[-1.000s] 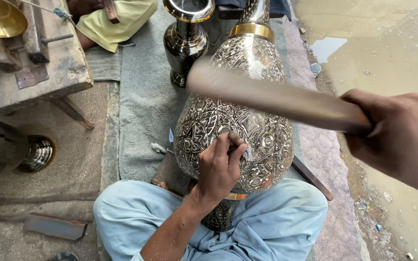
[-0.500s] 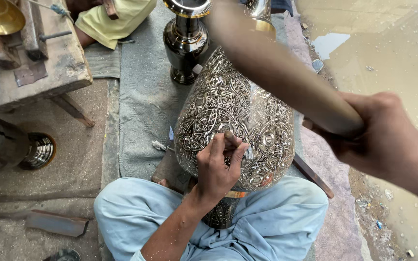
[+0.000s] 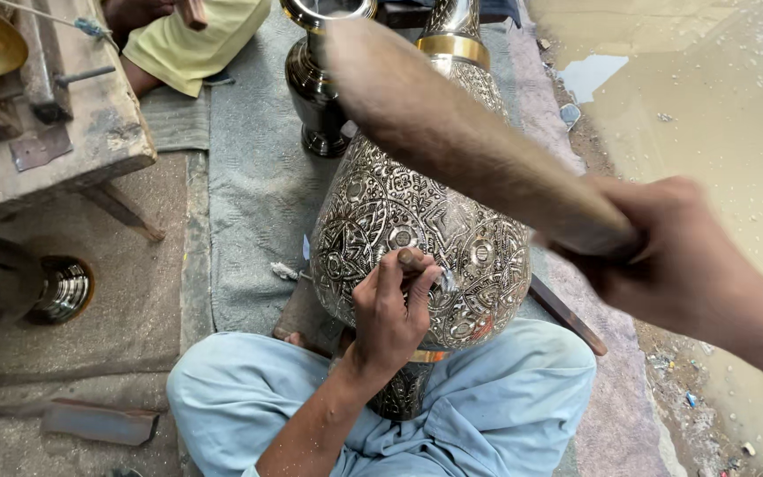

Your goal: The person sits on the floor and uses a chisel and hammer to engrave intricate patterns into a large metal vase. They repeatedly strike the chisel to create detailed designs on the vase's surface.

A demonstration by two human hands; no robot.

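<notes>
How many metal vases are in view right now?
3. The big engraved vase lies across the lap, under the left hand. A dark vase stands on the cloth behind it. A shiny one lies at the left edge, partly cut off. Others may be hidden.

Even, bright daylight, soft and diffuse; no hard cast shadows, only faint shading under the wooden block (image 3: 46,132) upper left. Engraved vase (image 3: 421,247) is sharp, relief pattern fully readable, small specular glints on its metal. Stronger highlights on the dark polished vase (image 3: 315,88) behind it and the shiny vessel (image 3: 59,290) at left. Heavy motion blur on the wooden mallet (image 3: 470,146) and right hand (image 3: 691,265), edges smeared. Left hand (image 3: 390,309) crisp. Muddy water (image 3: 708,115) at right reflects flat, pale sky light. Mild wide-angle stretch toward the corners.
</notes>
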